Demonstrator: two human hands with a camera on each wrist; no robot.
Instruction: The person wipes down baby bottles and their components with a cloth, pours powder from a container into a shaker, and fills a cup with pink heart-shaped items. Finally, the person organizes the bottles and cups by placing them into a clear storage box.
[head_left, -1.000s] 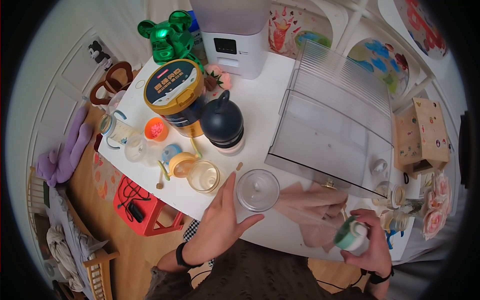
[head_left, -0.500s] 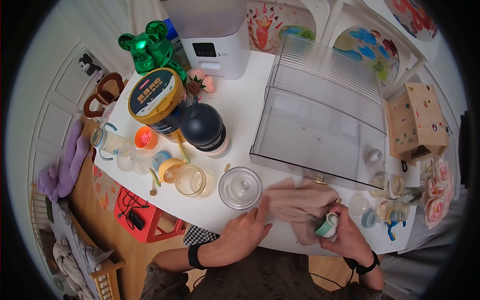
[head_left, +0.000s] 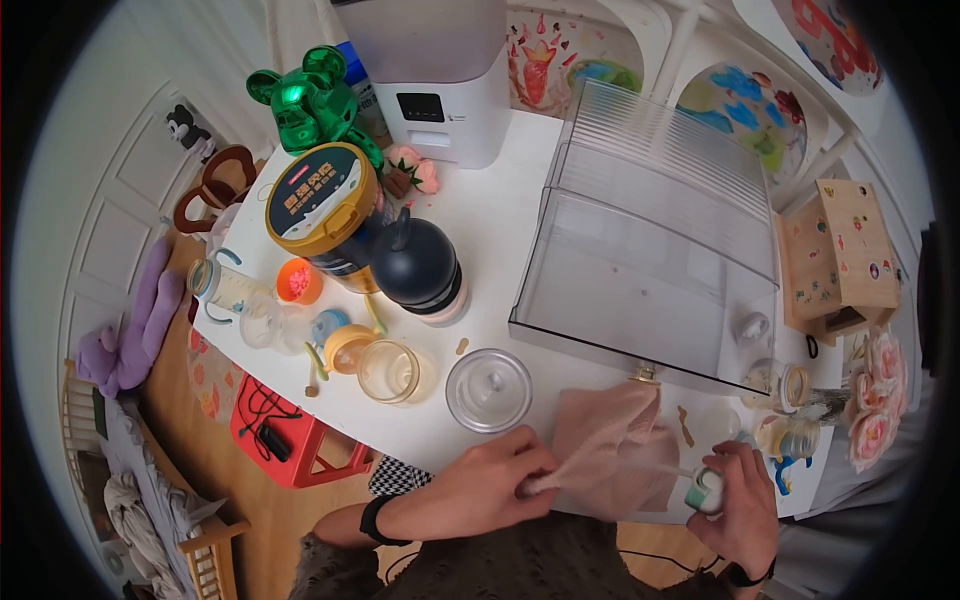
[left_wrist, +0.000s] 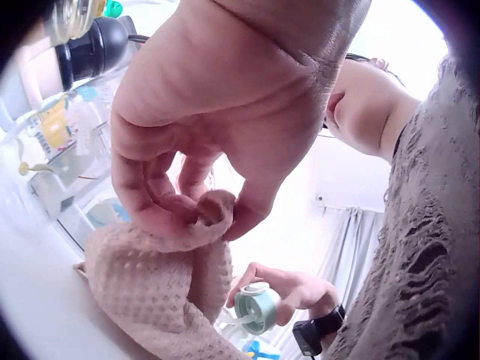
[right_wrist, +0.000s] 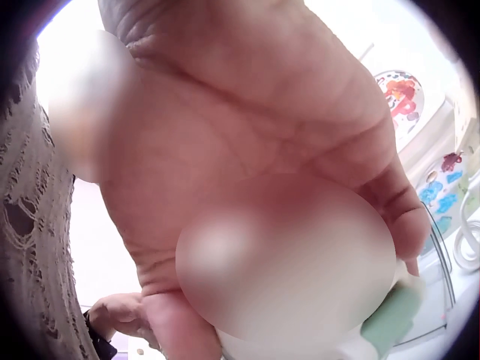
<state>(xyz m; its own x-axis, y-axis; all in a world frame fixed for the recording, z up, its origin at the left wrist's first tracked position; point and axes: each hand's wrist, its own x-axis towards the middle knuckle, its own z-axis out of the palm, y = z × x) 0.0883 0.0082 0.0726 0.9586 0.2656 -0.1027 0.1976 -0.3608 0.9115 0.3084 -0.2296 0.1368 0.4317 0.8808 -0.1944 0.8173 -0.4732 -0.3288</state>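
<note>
My left hand (head_left: pixel 480 488) pinches one corner of a pink waffle cloth (head_left: pixel 620 440), pulling it up off the table's front edge. In the left wrist view, thumb and fingers of the left hand (left_wrist: pixel 217 97) grip the cloth's (left_wrist: pixel 150 285) rolled edge. Right of the cloth, my right hand (head_left: pixel 748 510) holds a green-and-white lid (head_left: pixel 705 490) with a thin clear straw-like part pointing toward the cloth. The right wrist view shows the right hand (right_wrist: pixel 247 127) curled round a blurred white rounded part (right_wrist: pixel 289 270), with green (right_wrist: pixel 394 315) beside it. A round clear container (head_left: pixel 488 390) stands left of the cloth.
A large clear grey box (head_left: pixel 640 270) lies behind the cloth. An open jar (head_left: pixel 388 372), black-topped bottle (head_left: pixel 415 265) and gold-lidded tub (head_left: pixel 320 200) stand to the left. Small jars (head_left: pixel 795 385) and pink flowers (head_left: pixel 875 400) are at the right.
My left hand has moved from beside the clear container to the cloth, taken hold of its corner and pulled it. My right hand, over the cloth half a second ago, is farther right with the lid.
</note>
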